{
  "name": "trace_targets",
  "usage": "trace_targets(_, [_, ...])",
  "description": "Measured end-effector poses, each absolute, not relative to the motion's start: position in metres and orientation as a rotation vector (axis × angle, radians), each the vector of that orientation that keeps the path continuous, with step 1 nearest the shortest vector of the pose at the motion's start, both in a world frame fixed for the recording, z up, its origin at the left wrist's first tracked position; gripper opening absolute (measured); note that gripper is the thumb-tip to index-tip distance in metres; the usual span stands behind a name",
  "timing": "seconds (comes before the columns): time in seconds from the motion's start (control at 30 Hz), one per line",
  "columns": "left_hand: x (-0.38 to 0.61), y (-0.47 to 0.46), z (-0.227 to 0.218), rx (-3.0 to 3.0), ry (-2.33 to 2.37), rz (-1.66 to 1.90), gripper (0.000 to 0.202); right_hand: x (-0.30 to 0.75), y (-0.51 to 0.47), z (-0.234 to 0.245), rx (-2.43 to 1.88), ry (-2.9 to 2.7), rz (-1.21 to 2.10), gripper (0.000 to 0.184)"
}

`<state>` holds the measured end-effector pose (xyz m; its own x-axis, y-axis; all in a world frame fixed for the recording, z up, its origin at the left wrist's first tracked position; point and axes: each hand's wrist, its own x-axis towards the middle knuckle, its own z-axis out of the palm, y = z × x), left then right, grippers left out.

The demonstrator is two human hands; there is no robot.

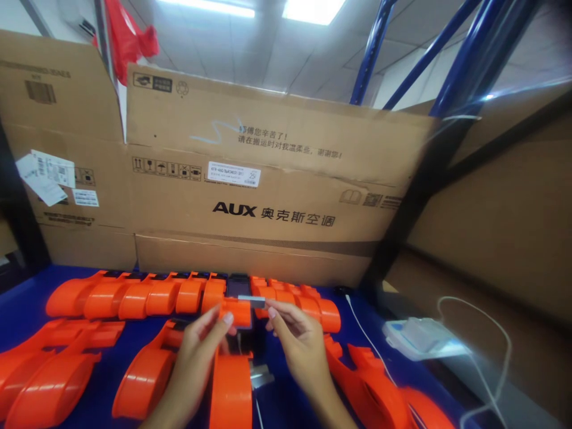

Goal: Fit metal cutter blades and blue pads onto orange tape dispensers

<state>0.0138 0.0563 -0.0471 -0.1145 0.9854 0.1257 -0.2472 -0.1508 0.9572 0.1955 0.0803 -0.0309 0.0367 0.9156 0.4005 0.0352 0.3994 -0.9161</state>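
My left hand (203, 342) is closed around an orange plastic piece (238, 314) that looks like a tape dispenser, thumb on its face. My right hand (298, 336) pinches the right end of a small grey metal strip with a toothed edge, like a tape-cutter blade (251, 301). The strip lies along the top edge of the orange piece and appears to touch it. Just below is a wide, curved orange band (231, 390); whether it belongs to the held piece I cannot tell. A dark device (239, 287) is partly hidden behind the hands.
Rows of similar orange pieces (161, 297) stand on the blue surface (100, 372), with more at right (375, 390). A white cable (364, 330) runs past a clear plastic box (422, 338). Cardboard (179, 196) walls the back; a dark post (402, 208) rises at right.
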Motion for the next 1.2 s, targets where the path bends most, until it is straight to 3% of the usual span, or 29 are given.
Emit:
trace_targets(0.57, [0.015,0.052,-0.037,1.243,1.043,1.433,0.023,0.199,0.075,-0.023,-0.871,-1.685,0.863,0.021])
trace_targets(0.87, [0.0,0.074,-0.052,0.876,1.139,1.527,0.044,0.208,0.079,-0.026,-1.202,-2.253,0.283,0.011])
trace_targets(1.2, [0.006,0.072,-0.054,0.841,1.074,1.504,0.041,0.203,0.07,-0.031,-1.392,-2.42,0.162,0.012])
